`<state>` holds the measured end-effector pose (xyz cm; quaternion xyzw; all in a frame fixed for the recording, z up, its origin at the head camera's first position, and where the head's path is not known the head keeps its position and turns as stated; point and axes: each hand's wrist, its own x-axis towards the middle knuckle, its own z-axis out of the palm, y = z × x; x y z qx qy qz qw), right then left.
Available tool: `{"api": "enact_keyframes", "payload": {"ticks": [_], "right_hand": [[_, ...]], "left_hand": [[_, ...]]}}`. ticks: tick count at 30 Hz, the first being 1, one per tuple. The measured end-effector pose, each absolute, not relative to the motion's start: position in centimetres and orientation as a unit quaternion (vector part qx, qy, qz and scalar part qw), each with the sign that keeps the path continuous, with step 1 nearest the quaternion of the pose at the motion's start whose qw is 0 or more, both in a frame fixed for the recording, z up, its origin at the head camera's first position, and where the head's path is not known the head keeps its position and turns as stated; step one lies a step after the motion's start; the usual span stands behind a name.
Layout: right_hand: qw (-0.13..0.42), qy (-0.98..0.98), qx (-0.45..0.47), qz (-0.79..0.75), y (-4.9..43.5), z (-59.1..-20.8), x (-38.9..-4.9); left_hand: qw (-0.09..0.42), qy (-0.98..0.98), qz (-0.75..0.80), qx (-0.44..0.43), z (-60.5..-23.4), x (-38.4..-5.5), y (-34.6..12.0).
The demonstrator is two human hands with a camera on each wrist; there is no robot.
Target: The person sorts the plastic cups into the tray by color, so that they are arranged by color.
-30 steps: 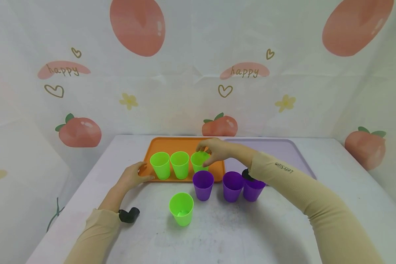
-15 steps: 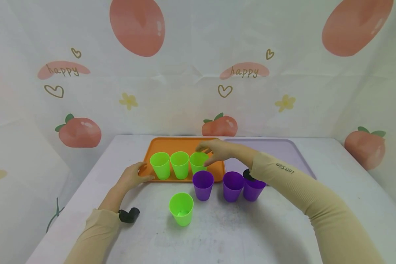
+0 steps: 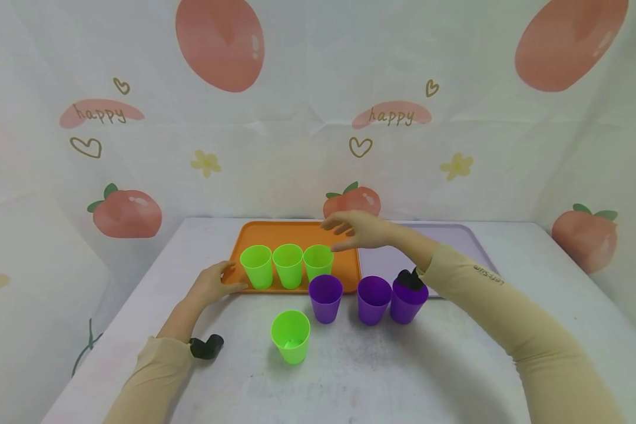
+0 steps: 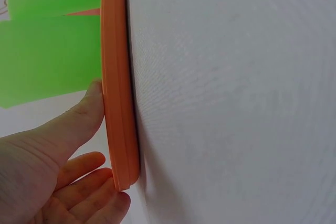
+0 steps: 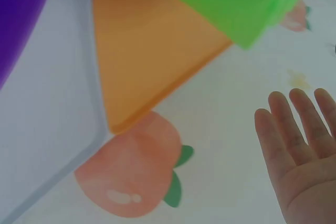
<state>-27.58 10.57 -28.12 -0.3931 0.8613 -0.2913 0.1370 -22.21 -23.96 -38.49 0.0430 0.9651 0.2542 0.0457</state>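
My left hand (image 3: pixel 210 284) holds the front left corner of the orange tray (image 3: pixel 283 231). In the left wrist view its thumb lies along the tray rim (image 4: pixel 116 66), fingers bent round the corner. Three lime green cups (image 3: pixel 257 268) stand upright in a row on that tray. Above the row's right-hand cup (image 3: pixel 317 265), my right hand (image 3: pixel 363 229) hovers with fingers spread, holding nothing; the right wrist view shows its bare palm (image 5: pixel 310 182). A fourth green cup (image 3: pixel 290 337) stands on the table in front.
Three purple cups (image 3: pixel 325 300) stand upright in front of the trays, the rightmost (image 3: pixel 407 305) partly under the right wrist's black camera (image 3: pixel 410 280). A pale lilac tray (image 3: pixel 463 238) adjoins the orange one. Behind the table (image 3: pixel 233 383) hangs a printed cloth (image 3: pixel 297 147).
My right hand has let go of the right-hand green cup on the orange tray and risen back and to the right. That cup has shifted slightly left. The left hand keeps its place.
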Motion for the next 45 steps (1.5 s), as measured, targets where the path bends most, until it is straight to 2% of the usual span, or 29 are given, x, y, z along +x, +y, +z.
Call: {"api": "enact_keyframes", "payload": {"ticks": [9, 18, 24, 38, 45], "right_hand": [[0.106, 0.845, -0.394, -0.347, 11.7, -26.9, -25.5], [0.113, 0.825, -0.397, -0.386, 12.2, -27.7, -22.9], [0.084, 0.814, -0.405, -0.408, 12.2, -28.0, -21.2], [0.043, 0.790, -0.428, -0.437, 11.2, -31.1, -17.8], [0.044, 0.791, -0.408, -0.454, 10.5, -32.4, -16.2]], "left_hand": [[0.048, 0.964, 0.257, 0.042, -38.4, -22.1, -23.9], [0.042, 0.965, 0.255, 0.046, -38.6, -22.2, -24.1], [0.041, 0.964, 0.257, 0.049, -38.6, -22.2, -24.1], [0.053, 0.966, 0.251, 0.041, -38.1, -22.0, -23.9], [0.053, 0.965, 0.253, 0.041, -38.2, -22.1, -23.9]]}}
